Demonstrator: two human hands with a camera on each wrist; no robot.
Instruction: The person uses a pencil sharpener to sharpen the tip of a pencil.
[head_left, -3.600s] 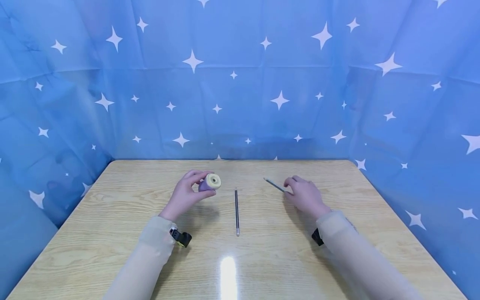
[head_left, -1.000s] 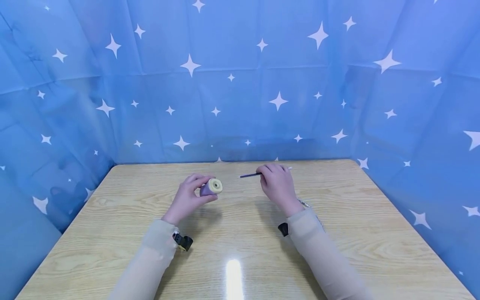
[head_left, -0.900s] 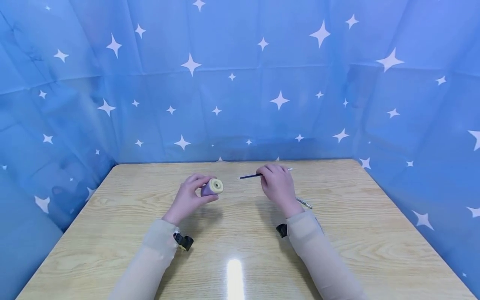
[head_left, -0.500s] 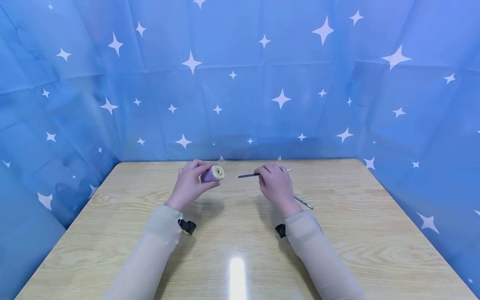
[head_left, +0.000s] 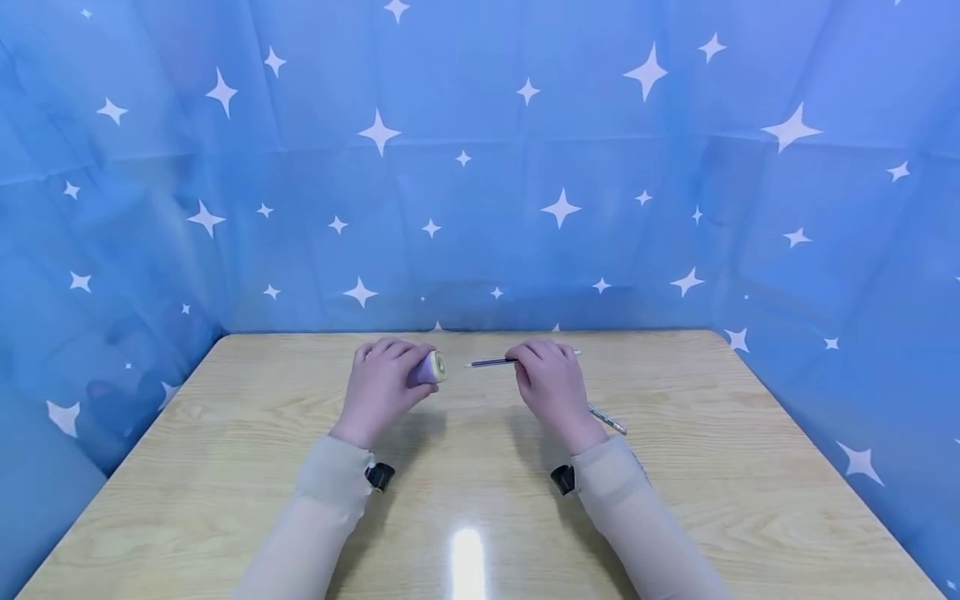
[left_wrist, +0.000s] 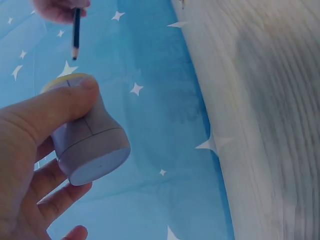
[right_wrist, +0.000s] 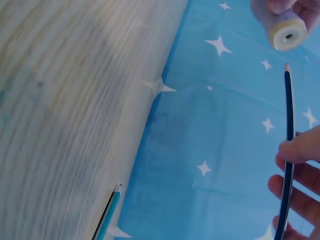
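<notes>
In the head view my left hand point(head_left: 377, 387) holds a purple pencil sharpener point(head_left: 426, 369) above the table. Its cream face, with a small round hole point(right_wrist: 288, 36), points toward the right hand. In the left wrist view the thumb lies along the sharpener's body point(left_wrist: 92, 135). My right hand point(head_left: 553, 387) pinches a dark striped pencil point(head_left: 491, 362) between thumb and fingers, its bare wooden tip pointing left at the hole. A gap separates tip and sharpener. Part of the pencil is hidden behind the right hand.
A second, green-blue pencil point(head_left: 607, 419) lies on the wooden table point(head_left: 480, 467), partly hidden by the right hand in the head view. Behind the table hangs a blue curtain point(head_left: 480, 192) with white stars.
Earlier the right hand held the green-blue pencil and the dark one lay on the table; now the green-blue one lies down and the dark one is held. The left hand has turned the sharpener rightward.
</notes>
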